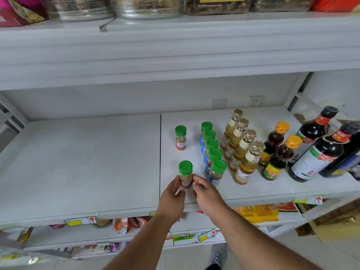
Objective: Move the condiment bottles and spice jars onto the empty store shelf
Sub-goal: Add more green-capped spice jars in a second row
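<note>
Spice jar point(185, 175) upright on shelf point(81, 162).
My left hand point(172, 195) and right hand point(205, 193) both pinch it.

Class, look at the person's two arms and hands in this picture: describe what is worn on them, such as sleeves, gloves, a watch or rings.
Nothing is worn. The left hand and right hand are bare, with no gloves, rings or watch showing. Both forearms are bare as far as the picture's bottom edge, so no sleeve shows.

Matt pale-grey metal shelf point(78, 164); at two o'clock, glossy dark glass sauce bottles point(311, 152); glossy green plastic-capped jars point(212, 151).
</note>
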Action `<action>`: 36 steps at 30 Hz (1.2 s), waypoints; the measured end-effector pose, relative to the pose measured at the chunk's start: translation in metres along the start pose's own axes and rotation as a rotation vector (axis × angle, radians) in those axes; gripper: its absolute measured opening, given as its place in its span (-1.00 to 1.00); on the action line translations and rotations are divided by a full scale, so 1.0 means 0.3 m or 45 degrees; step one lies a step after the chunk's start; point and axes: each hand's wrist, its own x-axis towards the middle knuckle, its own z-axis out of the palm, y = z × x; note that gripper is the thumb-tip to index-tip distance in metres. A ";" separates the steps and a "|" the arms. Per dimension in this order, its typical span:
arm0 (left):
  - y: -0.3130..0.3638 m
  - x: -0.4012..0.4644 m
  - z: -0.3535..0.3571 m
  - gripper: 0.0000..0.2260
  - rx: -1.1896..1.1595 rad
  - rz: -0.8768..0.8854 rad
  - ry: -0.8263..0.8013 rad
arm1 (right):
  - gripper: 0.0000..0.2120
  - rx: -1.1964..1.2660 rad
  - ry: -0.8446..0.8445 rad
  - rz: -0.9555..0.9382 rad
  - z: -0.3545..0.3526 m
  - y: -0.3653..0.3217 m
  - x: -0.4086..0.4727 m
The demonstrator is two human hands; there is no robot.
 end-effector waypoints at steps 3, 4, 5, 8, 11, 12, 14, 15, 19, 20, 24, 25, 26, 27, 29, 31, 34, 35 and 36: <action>-0.004 0.004 -0.001 -0.49 0.017 -0.008 -0.020 | -0.64 -0.019 0.002 0.006 -0.007 0.001 0.003; -0.006 0.005 -0.003 -0.49 0.019 -0.018 -0.022 | -0.64 -0.024 0.003 0.012 -0.009 0.002 0.005; -0.007 0.004 -0.005 -0.50 0.017 -0.038 -0.014 | -0.64 -0.031 0.004 0.022 -0.010 0.005 0.007; -0.010 -0.001 -0.014 -0.51 -0.004 -0.113 0.040 | -0.61 -0.055 0.001 0.052 -0.014 0.014 0.011; -0.012 -0.003 -0.016 -0.52 -0.021 -0.111 0.048 | -0.59 -0.070 0.006 0.065 -0.020 0.015 0.006; -0.013 -0.002 -0.015 -0.52 -0.025 -0.104 0.041 | -0.59 -0.075 0.009 0.064 -0.023 0.014 0.004; -0.018 0.001 -0.011 -0.52 -0.026 -0.076 0.017 | -0.57 -0.087 0.013 0.071 -0.028 0.015 0.002; -0.021 0.003 -0.009 -0.51 -0.019 -0.065 0.010 | -0.57 -0.085 0.014 0.076 -0.029 0.017 0.001; -0.021 0.001 -0.003 -0.50 -0.013 -0.046 -0.013 | -0.58 -0.061 0.026 0.097 -0.027 0.025 -0.002; -0.018 0.000 -0.003 -0.51 -0.010 -0.048 -0.014 | -0.59 -0.059 0.029 0.100 -0.026 0.026 -0.001; -0.012 -0.004 -0.006 -0.52 -0.022 -0.070 0.005 | -0.59 -0.065 0.024 0.104 -0.025 0.013 -0.010; -0.012 -0.005 -0.008 -0.52 -0.027 -0.077 0.007 | -0.58 -0.072 0.021 0.103 -0.024 0.010 -0.012; -0.012 -0.006 -0.010 -0.51 -0.032 -0.081 0.005 | -0.58 -0.081 0.017 0.099 -0.023 0.008 -0.014; -0.013 -0.006 -0.011 -0.51 -0.032 -0.084 0.005 | -0.58 -0.086 0.014 0.094 -0.022 0.007 -0.014; -0.013 -0.006 -0.012 -0.52 -0.024 -0.084 0.005 | -0.58 -0.077 0.015 0.088 -0.019 0.000 -0.017; -0.013 -0.007 -0.014 -0.52 -0.017 -0.077 0.000 | -0.60 -0.068 0.022 0.079 -0.014 -0.005 -0.016; -0.017 -0.005 -0.015 -0.51 -0.011 -0.064 -0.009 | -0.63 -0.074 0.013 0.046 -0.015 -0.015 -0.023; -0.019 -0.004 -0.015 -0.51 -0.013 -0.063 -0.011 | -0.64 -0.069 0.005 0.027 -0.015 -0.018 -0.025; -0.019 -0.004 -0.015 -0.51 -0.014 -0.059 -0.018 | -0.64 -0.067 -0.001 0.012 -0.015 -0.019 -0.025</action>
